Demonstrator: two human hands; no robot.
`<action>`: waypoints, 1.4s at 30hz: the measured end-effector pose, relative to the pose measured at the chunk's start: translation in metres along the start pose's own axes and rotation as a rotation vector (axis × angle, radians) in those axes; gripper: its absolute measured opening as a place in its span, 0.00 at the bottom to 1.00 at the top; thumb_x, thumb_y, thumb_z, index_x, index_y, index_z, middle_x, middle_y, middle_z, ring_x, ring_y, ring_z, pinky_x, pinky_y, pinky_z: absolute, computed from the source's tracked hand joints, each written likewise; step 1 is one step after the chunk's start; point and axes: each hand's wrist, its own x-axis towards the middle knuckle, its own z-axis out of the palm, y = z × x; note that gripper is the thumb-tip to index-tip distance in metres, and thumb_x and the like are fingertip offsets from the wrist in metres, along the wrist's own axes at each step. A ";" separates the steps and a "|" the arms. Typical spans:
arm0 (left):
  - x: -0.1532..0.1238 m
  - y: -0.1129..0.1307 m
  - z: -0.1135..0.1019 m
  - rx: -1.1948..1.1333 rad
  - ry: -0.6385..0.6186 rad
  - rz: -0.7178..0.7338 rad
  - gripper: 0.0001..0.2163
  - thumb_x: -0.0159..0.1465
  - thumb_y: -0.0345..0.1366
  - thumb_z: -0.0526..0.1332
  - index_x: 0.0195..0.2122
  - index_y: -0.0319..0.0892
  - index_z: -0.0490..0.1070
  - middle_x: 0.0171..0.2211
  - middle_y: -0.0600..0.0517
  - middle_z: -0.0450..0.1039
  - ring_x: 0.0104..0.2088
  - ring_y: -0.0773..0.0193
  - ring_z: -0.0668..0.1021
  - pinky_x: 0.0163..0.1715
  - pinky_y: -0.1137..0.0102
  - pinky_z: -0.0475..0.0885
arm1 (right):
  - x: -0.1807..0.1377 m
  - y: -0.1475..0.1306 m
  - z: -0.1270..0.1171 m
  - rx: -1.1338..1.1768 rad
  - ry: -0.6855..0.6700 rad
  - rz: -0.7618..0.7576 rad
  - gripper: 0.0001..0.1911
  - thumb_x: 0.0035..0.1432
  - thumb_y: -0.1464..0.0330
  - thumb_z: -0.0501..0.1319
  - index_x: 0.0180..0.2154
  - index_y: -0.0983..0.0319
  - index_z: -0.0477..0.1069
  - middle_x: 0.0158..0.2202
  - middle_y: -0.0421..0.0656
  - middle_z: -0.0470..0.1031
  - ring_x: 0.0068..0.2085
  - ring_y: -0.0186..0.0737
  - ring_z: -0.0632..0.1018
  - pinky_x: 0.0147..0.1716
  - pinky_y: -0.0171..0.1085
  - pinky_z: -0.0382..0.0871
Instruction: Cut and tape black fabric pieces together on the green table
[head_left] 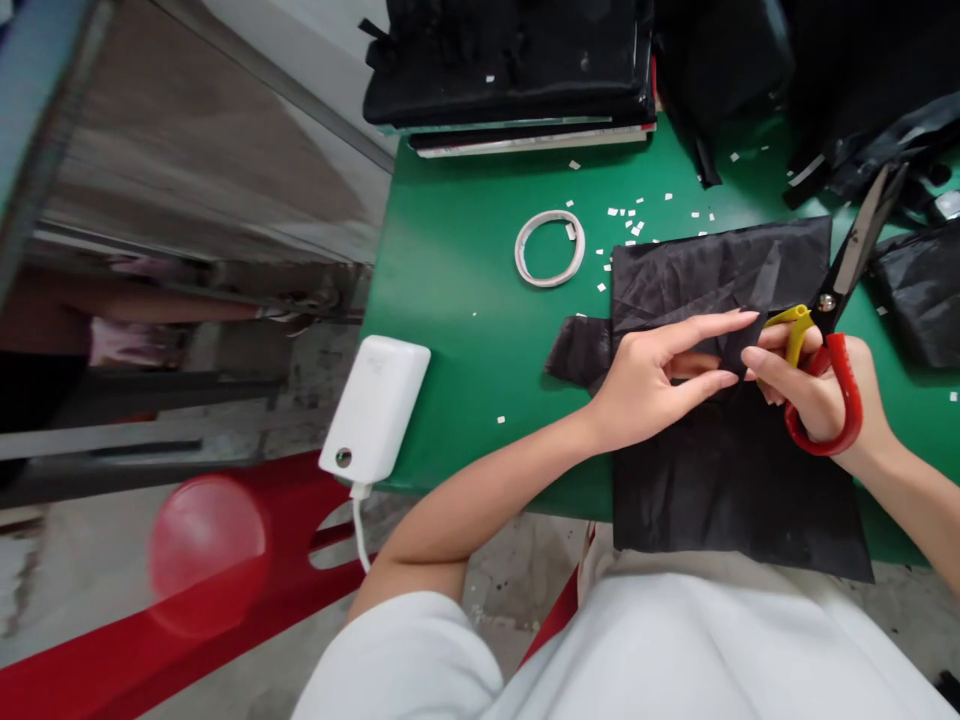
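My left hand (646,375) pinches a black fabric strip (739,345) between thumb and fingers. In my right hand (817,385) is a pair of scissors (851,255), with one red and one yellow handle loop and the blades pointing up and away. The right thumb and fingertips also meet at the strip's right side. Beneath both hands lies a flat piece of black fabric (739,490), its near edge hanging past the table edge toward my lap. A darker black flap (579,350) sticks out at its left side.
On the green table (457,250) lie a roll of white tape (550,281), scattered white bits and a white power bank (379,405) with a cable. Stacked black fabric pieces (517,60) stand at the back; more black fabric (922,290) is on the right. A person's limb (165,300) shows far left.
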 end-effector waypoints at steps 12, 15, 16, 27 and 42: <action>0.005 0.005 -0.011 0.461 -0.114 0.327 0.23 0.60 0.42 0.69 0.57 0.50 0.71 0.68 0.42 0.58 0.53 0.50 0.78 0.43 0.59 0.80 | -0.011 -0.002 -0.005 0.045 -0.207 0.086 0.19 0.51 0.55 0.71 0.23 0.60 0.69 0.17 0.35 0.63 0.19 0.31 0.65 0.18 0.34 0.58; 0.006 -0.001 -0.012 0.479 -0.068 0.415 0.16 0.62 0.36 0.67 0.52 0.44 0.74 0.60 0.40 0.70 0.56 0.52 0.77 0.47 0.62 0.79 | -0.011 0.005 -0.008 0.114 -0.249 0.118 0.18 0.54 0.54 0.69 0.26 0.60 0.71 0.17 0.34 0.62 0.19 0.32 0.65 0.19 0.34 0.59; 0.007 -0.002 -0.012 0.472 -0.047 0.434 0.13 0.63 0.33 0.66 0.49 0.42 0.75 0.56 0.40 0.73 0.54 0.55 0.78 0.48 0.64 0.78 | -0.011 0.005 -0.009 0.136 -0.259 0.123 0.17 0.55 0.55 0.69 0.27 0.60 0.71 0.17 0.34 0.62 0.19 0.32 0.65 0.20 0.34 0.59; 0.004 0.003 -0.008 0.441 0.073 0.375 0.03 0.63 0.28 0.65 0.38 0.39 0.79 0.32 0.52 0.83 0.30 0.71 0.82 0.33 0.80 0.75 | 0.001 -0.009 -0.005 0.541 -0.354 0.136 0.16 0.53 0.60 0.72 0.23 0.59 0.69 0.12 0.30 0.51 0.15 0.28 0.56 0.16 0.33 0.55; 0.008 -0.001 -0.015 0.614 0.064 0.650 0.04 0.66 0.35 0.63 0.37 0.46 0.78 0.64 0.44 0.66 0.58 0.52 0.75 0.49 0.58 0.78 | 0.001 -0.006 -0.010 0.561 -0.487 0.152 0.15 0.59 0.60 0.66 0.26 0.59 0.66 0.13 0.29 0.50 0.15 0.28 0.54 0.18 0.33 0.57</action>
